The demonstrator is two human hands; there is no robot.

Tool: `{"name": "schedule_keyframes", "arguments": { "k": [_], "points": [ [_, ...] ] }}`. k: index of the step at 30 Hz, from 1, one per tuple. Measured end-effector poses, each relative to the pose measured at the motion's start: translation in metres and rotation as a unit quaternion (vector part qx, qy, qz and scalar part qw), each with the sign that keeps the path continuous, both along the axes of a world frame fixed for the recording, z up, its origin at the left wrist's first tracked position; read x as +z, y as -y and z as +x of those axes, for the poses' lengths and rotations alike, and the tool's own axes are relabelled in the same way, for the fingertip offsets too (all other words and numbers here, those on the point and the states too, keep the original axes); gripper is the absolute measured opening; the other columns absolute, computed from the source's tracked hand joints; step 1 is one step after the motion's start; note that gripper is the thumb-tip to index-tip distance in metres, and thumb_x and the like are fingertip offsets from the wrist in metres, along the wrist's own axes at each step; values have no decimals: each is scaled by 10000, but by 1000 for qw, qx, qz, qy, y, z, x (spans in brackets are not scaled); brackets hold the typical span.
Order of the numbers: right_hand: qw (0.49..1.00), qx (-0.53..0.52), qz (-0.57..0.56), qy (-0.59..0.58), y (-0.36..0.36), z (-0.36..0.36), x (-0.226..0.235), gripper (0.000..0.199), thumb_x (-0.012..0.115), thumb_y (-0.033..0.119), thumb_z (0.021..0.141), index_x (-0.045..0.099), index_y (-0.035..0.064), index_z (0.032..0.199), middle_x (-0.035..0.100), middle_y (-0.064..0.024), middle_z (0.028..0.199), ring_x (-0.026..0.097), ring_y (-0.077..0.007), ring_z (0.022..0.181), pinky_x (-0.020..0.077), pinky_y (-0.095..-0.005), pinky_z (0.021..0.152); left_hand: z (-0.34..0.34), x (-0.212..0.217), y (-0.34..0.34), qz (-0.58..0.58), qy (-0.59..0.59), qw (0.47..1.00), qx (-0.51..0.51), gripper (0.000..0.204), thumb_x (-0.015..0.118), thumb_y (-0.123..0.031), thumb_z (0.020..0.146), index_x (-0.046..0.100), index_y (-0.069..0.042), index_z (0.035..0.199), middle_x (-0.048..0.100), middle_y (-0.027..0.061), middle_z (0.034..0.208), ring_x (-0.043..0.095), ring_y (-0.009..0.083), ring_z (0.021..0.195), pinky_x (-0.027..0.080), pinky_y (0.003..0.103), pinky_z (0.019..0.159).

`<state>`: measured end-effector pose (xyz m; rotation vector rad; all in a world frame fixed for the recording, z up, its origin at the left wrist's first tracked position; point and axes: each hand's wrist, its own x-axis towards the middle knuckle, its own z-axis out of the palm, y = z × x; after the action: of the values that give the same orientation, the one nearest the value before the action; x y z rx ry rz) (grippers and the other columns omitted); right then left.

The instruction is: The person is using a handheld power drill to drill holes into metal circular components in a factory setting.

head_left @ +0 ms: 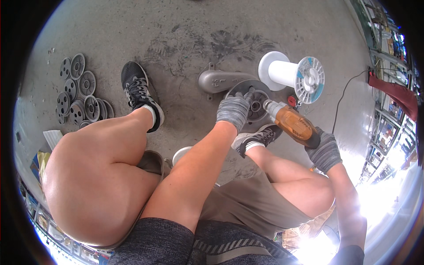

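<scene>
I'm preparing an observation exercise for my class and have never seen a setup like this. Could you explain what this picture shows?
There is no robot here, just a seated person's two gloved hands. The single picture comes from a fisheye camera on the person's head, looking down, so straight edges curve near the rim. The right hand grips an orange power tool. The left hand is at a grey wheel; exactly what its fingertips hold is hard to tell. On the concrete floor beyond lie a grey metal casing and a white spool. More grey wheels are gathered at the left.
</scene>
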<state>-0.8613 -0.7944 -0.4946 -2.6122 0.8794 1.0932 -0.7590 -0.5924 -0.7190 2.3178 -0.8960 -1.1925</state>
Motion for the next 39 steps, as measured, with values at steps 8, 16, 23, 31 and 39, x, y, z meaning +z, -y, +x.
{"name": "schedule_keyframes", "arguments": {
  "k": [8,16,23,31,39],
  "points": [
    [1000,-9,-12,-1,-5,3,4,395,768,166,834,706,74,1214,765,-214,1035,732,-408,1003,589,-439,867,-6,-4,0,7,32,999,-10,996,849,-258,857,282,-220,1674,606,196,1324,667,355,1187,594,449,961],
    [998,43,-31,-22,-9,1,2,386,734,245,854,702,94,1207,760,-228,1013,732,-417,979,587,-473,869,1,17,1,32,40,998,-30,1031,882,-283,819,299,-212,1666,590,169,1411,659,350,1243,577,454,976],
    [997,65,-19,27,7,-12,5,315,735,168,810,730,58,1105,750,-236,962,727,-416,938,588,-460,838,-1,18,12,59,65,995,-43,1157,932,-342,763,244,-216,1684,544,179,1457,641,351,1278,573,470,1003],
    [995,51,7,88,27,-42,51,290,726,183,779,754,88,1051,739,-207,867,728,-407,857,587,-472,789,-2,23,11,84,68,993,-55,1191,909,-435,783,190,-178,1697,467,242,1541,623,390,1293,540,475,1081],
    [992,66,-24,109,42,-71,59,269,742,195,773,753,82,1017,746,-197,865,729,-403,839,591,-455,780,14,-15,12,36,81,987,132,429,717,-264,938,656,-65,1314,753,218,1134,699,407,1116,538,501,976]
  ]
}}
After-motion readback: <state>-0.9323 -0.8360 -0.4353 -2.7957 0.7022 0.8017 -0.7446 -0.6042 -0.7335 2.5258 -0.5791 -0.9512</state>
